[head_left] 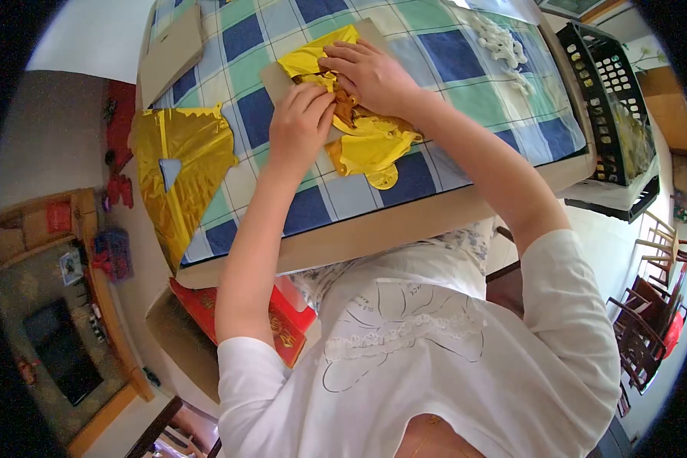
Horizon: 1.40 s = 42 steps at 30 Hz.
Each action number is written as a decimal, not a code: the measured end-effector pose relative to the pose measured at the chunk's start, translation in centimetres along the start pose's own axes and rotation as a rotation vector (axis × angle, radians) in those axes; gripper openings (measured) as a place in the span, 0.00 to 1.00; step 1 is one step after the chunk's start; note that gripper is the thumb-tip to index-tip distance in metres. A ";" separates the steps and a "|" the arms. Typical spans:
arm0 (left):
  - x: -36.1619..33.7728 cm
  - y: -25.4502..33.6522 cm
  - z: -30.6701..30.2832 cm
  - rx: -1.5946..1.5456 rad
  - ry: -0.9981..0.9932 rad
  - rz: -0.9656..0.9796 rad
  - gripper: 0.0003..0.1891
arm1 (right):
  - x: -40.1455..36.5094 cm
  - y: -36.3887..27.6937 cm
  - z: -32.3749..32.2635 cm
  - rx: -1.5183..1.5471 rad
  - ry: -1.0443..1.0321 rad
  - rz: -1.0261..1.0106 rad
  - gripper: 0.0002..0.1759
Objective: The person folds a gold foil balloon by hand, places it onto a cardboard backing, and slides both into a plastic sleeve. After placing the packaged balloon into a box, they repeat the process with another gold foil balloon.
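Note:
A crumpled sheet of shiny gold foil (374,145) lies over a flat piece of brown cardboard (372,34) on the checked tablecloth. My left hand (301,122) is at the left side of the foil, its fingers curled together on the foil's crumpled middle. Across the upper part rests my right hand (374,76), palm down, with fingers stretched out over the foil and cardboard. Part of the foil beneath both hands is hidden. The foil's lower end, with a rounded tab, spreads loosely toward the table's near edge.
Another large gold foil sheet (183,168) hangs over the table's left edge, below a cardboard piece (173,53). White cord-like material (500,42) lies at the upper right. A black plastic crate (611,99) stands beside the table. A red box (282,328) sits below.

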<state>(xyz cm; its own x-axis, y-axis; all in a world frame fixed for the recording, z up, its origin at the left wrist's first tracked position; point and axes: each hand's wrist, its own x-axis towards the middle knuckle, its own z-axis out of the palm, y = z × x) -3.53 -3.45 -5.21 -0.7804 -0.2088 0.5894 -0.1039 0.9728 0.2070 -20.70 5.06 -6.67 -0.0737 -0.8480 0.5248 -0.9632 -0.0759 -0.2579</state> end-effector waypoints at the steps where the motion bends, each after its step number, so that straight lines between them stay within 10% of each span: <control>1: -0.2 0.2 -0.2 0.009 -0.003 0.007 0.10 | 0.0 0.0 0.0 -0.003 0.000 0.002 0.19; 42: -1.6 0.3 -2.6 0.026 -0.368 0.046 0.21 | 0.4 0.1 -0.9 0.081 -0.091 0.033 0.24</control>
<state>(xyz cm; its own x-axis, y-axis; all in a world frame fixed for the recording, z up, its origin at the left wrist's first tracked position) -0.74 -3.09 -4.07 -0.9536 -0.1197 0.2764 -0.0758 0.9835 0.1645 -21.05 5.14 -5.73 -0.0776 -0.8944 0.4406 -0.9362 -0.0866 -0.3407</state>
